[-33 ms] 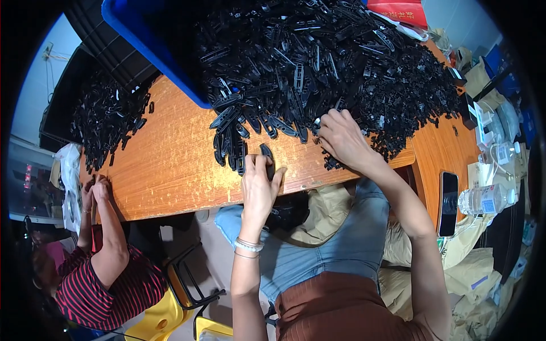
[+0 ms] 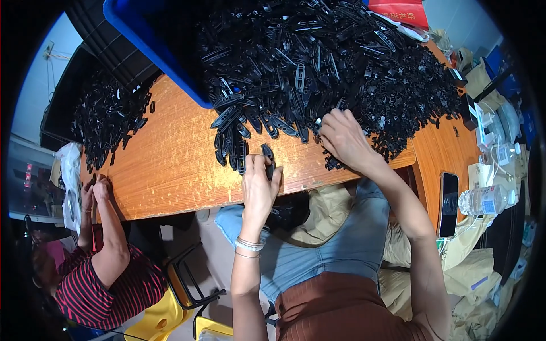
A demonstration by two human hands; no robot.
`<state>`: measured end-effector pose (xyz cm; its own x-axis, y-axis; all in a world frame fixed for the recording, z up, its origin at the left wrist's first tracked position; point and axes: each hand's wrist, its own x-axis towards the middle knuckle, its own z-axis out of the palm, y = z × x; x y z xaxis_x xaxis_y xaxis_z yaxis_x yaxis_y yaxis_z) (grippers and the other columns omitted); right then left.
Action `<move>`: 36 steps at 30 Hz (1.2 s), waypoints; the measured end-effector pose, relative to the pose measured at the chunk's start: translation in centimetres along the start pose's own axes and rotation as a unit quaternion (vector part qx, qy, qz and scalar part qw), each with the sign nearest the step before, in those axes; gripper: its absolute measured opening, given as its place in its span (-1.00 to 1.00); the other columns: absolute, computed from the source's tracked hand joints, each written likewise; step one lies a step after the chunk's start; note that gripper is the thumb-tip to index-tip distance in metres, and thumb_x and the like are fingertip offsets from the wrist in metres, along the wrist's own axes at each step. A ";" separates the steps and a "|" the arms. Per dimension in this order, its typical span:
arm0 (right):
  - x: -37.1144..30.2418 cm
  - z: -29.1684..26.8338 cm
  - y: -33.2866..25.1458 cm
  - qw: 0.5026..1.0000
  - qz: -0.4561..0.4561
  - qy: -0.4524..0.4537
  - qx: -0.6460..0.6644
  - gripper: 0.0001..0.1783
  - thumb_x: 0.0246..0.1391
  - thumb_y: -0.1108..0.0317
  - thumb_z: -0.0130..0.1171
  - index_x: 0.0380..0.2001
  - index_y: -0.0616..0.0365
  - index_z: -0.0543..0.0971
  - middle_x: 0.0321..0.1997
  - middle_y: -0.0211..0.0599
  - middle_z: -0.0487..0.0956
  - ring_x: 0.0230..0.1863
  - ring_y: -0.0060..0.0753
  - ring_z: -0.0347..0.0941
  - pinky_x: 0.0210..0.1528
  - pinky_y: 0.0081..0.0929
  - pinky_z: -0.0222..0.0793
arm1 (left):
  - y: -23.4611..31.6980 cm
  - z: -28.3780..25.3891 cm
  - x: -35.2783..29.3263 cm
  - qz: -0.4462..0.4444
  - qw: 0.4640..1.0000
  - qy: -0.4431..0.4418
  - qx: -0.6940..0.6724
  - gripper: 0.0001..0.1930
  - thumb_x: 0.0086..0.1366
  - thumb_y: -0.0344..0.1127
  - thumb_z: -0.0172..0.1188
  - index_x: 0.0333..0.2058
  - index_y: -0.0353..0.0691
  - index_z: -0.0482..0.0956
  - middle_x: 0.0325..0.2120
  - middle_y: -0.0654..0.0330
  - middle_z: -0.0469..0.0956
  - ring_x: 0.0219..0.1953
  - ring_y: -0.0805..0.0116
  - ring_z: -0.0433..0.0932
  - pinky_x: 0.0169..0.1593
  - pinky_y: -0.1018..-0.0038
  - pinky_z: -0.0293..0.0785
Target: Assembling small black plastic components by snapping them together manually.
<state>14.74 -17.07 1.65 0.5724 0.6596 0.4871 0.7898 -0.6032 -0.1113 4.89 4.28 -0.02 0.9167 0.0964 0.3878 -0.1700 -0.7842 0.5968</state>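
My left hand (image 2: 260, 184) is closed on a long, curved black plastic part (image 2: 268, 158), pinched between thumb and fingers just above the table's front edge. Beyond it lies a large heap of long black plastic parts (image 2: 284, 74), some with slotted frames. My right hand (image 2: 345, 139) has its fingers curled together over the heap's near edge, where small black plastic pieces (image 2: 398, 96) begin. A small pale, shiny spot shows beside its fingertips. What those fingers pinch, if anything, is hidden.
A blue bin (image 2: 156, 54) leans at the heap's left on the wooden table (image 2: 176, 153). Farther left, another person's hands (image 2: 95, 192) work near a second black pile (image 2: 108, 113). At right are a phone (image 2: 449, 204) and a plastic bottle (image 2: 483, 200).
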 end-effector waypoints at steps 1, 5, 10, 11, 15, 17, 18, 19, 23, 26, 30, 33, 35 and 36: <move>0.0 -0.1 0.0 0.999 0.001 0.039 0.017 -0.89 -0.19 0.50 0.18 -0.55 0.21 0.45 -0.40 -0.30 0.36 -0.31 -0.27 0.28 -0.26 -0.39 0.16 | -0.1 0.2 0.1 -0.009 0.999 0.022 -0.022 -0.79 0.03 -0.51 0.23 -0.35 -0.36 0.39 -0.42 0.03 0.37 -0.55 0.13 0.40 -0.46 0.32 0.34; -0.5 -0.4 -1.4 0.979 0.089 0.154 0.098 -0.91 -0.11 0.61 0.10 -0.51 0.25 0.40 -0.49 -0.27 0.39 -0.51 -0.30 0.30 -0.45 -0.43 0.22 | 1.0 0.2 -0.8 -0.126 0.957 0.021 -0.259 -0.90 0.16 -0.52 0.12 -0.35 -0.36 0.40 -0.57 0.17 0.44 -0.58 0.45 0.44 -0.50 0.55 0.36; -1.1 -3.2 -6.0 0.908 0.180 0.092 0.367 -0.89 -0.07 0.60 0.15 -0.39 0.29 0.52 -0.40 -0.28 0.50 -0.45 -0.55 0.38 -0.49 -0.57 0.27 | 2.0 -0.8 -1.8 -0.235 0.806 -0.065 -0.540 -0.84 0.22 -0.50 0.13 -0.22 -0.40 0.49 -0.51 0.14 0.57 -0.52 0.44 0.56 -0.40 0.60 0.51; -1.3 -3.4 -6.5 0.884 0.190 0.097 0.415 -0.86 -0.06 0.60 0.16 -0.36 0.29 0.56 -0.35 -0.26 0.54 -0.42 -0.62 0.40 -0.49 -0.62 0.28 | 2.2 -0.8 -1.9 -0.218 0.807 -0.077 -0.543 -0.78 0.16 -0.52 0.19 -0.18 -0.40 0.50 -0.44 0.10 0.60 -0.47 0.43 0.60 -0.40 0.63 0.50; -1.5 -3.5 -7.4 0.912 0.114 0.089 0.383 -0.81 -0.18 0.64 0.24 -0.39 0.25 0.62 -0.35 -0.26 0.60 -0.40 -0.46 0.43 -0.42 -0.57 0.32 | 3.3 -1.6 -2.3 -0.213 0.843 -0.114 -0.481 -0.70 0.11 -0.59 0.22 -0.14 -0.40 0.49 -0.43 0.11 0.60 -0.44 0.45 0.60 -0.39 0.67 0.51; -1.6 -3.2 -7.5 0.918 0.091 0.102 0.372 -0.79 -0.21 0.64 0.24 -0.39 0.23 0.62 -0.35 -0.29 0.60 -0.39 -0.42 0.42 -0.39 -0.55 0.32 | 3.7 -1.7 -2.3 -0.192 0.825 -0.118 -0.519 -0.72 0.13 -0.59 0.19 -0.14 -0.42 0.48 -0.43 0.10 0.59 -0.42 0.43 0.61 -0.35 0.63 0.55; -1.6 -3.0 -7.5 0.924 0.068 0.115 0.359 -0.78 -0.23 0.65 0.25 -0.40 0.22 0.62 -0.36 -0.31 0.59 -0.39 -0.37 0.42 -0.35 -0.52 0.31 | 3.8 -1.8 -2.3 -0.192 0.825 -0.117 -0.518 -0.72 0.13 -0.59 0.19 -0.14 -0.42 0.48 -0.43 0.10 0.59 -0.42 0.43 0.61 -0.35 0.63 0.55; -1.6 -3.1 -7.6 0.924 0.068 0.115 0.359 -0.78 -0.23 0.65 0.25 -0.40 0.22 0.62 -0.36 -0.31 0.59 -0.39 -0.37 0.42 -0.35 -0.52 0.31 | 4.0 -1.9 -2.2 -0.191 0.816 -0.124 -0.530 -0.73 0.15 -0.60 0.17 -0.14 -0.44 0.47 -0.43 0.09 0.59 -0.41 0.40 0.61 -0.34 0.61 0.57; -1.8 -3.1 -7.9 0.935 0.064 0.111 0.329 -0.79 -0.24 0.66 0.24 -0.42 0.22 0.61 -0.38 -0.30 0.58 -0.38 -0.34 0.41 -0.31 -0.50 0.30 | 4.4 -2.4 -2.0 -0.224 0.803 -0.136 -0.536 -0.75 0.17 -0.62 0.12 -0.14 -0.48 0.46 -0.41 0.04 0.58 -0.37 0.32 0.62 -0.32 0.58 0.58; -2.0 -2.5 -7.8 0.930 0.073 0.122 0.339 -0.80 -0.23 0.67 0.22 -0.42 0.23 0.61 -0.39 -0.27 0.57 -0.37 -0.32 0.43 -0.30 -0.49 0.30 | 4.3 -1.9 -2.2 -0.207 0.815 -0.124 -0.527 -0.76 0.17 -0.63 0.11 -0.15 -0.49 0.45 -0.39 0.02 0.58 -0.36 0.30 0.63 -0.31 0.58 0.58; -2.6 -2.2 -7.8 0.908 0.096 0.154 0.378 -0.80 -0.21 0.68 0.20 -0.42 0.26 0.60 -0.40 -0.24 0.57 -0.35 -0.30 0.46 -0.29 -0.48 0.31 | 4.7 -2.0 -2.0 -0.208 0.805 -0.135 -0.539 -0.76 0.18 -0.63 0.10 -0.15 -0.49 0.45 -0.37 0.00 0.58 -0.35 0.29 0.63 -0.31 0.57 0.58; -2.8 -2.1 -7.9 0.903 0.103 0.158 0.386 -0.78 -0.22 0.67 0.19 -0.40 0.25 0.59 -0.38 -0.25 0.57 -0.34 -0.31 0.45 -0.28 -0.47 0.31 | 4.8 -2.2 -1.9 -0.227 0.797 -0.161 -0.536 -0.77 0.18 -0.63 0.09 -0.15 -0.49 0.45 -0.37 0.00 0.58 -0.35 0.28 0.63 -0.31 0.58 0.58; -2.8 -2.3 -7.9 0.917 0.090 0.146 0.360 -0.77 -0.22 0.66 0.20 -0.38 0.25 0.59 -0.37 -0.25 0.57 -0.33 -0.32 0.45 -0.28 -0.48 0.32 | 4.7 -2.4 -1.8 -0.233 0.800 -0.167 -0.527 -0.77 0.19 -0.62 0.09 -0.15 -0.49 0.45 -0.37 0.00 0.59 -0.35 0.28 0.63 -0.31 0.58 0.58; -2.8 -2.3 -7.9 0.930 0.076 0.135 0.333 -0.75 -0.22 0.66 0.20 -0.36 0.24 0.59 -0.36 -0.26 0.57 -0.33 -0.32 0.44 -0.29 -0.49 0.32 | 4.7 -2.3 -1.8 -0.234 0.800 -0.167 -0.527 -0.77 0.19 -0.62 0.09 -0.15 -0.49 0.45 -0.37 0.00 0.59 -0.35 0.28 0.63 -0.31 0.58 0.58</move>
<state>6.40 -15.19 3.18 0.6838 0.3991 0.6108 0.7166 -0.2095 -0.6653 1.63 1.85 3.74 0.9848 -0.0792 -0.1546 0.1702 0.2600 0.9505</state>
